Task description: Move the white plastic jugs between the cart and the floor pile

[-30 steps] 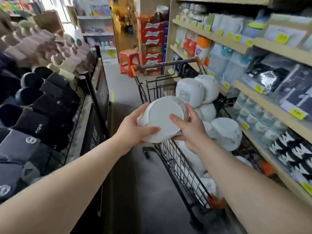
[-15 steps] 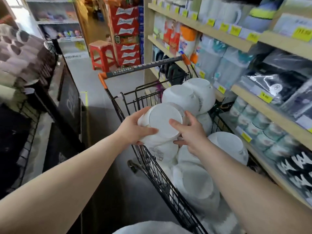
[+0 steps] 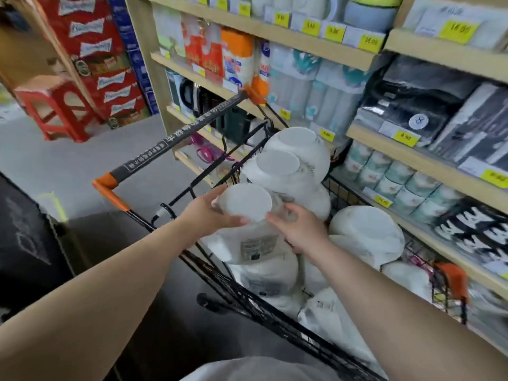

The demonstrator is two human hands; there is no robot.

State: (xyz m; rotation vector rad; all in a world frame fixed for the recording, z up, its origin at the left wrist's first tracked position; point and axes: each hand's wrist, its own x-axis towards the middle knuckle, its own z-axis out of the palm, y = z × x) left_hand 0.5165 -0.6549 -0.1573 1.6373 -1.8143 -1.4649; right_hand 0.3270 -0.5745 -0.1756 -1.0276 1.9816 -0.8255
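Both my hands hold one white bowl stack [image 3: 246,203], bottom side up, over a black wire shopping cart [image 3: 264,312]. My left hand [image 3: 209,213] grips its left side with the thumb curled under the rim. My right hand [image 3: 298,229] holds its right side, fingers against the bowl's edge. Below and around it the cart is piled with several more white bowls [image 3: 288,166], some wrapped in clear film with a label [image 3: 258,247].
The cart's handle [image 3: 176,141] with orange ends points away to the upper right. Wooden shelves [image 3: 428,158] on the right hold tissue packs, rolls and dark boxed goods. A red stool [image 3: 52,105] and stacked red cartons [image 3: 104,64] stand further down the grey aisle.
The view has swung right and down toward the cart. The bowl in my hands has moved lower and further over the cart, onto the pile.
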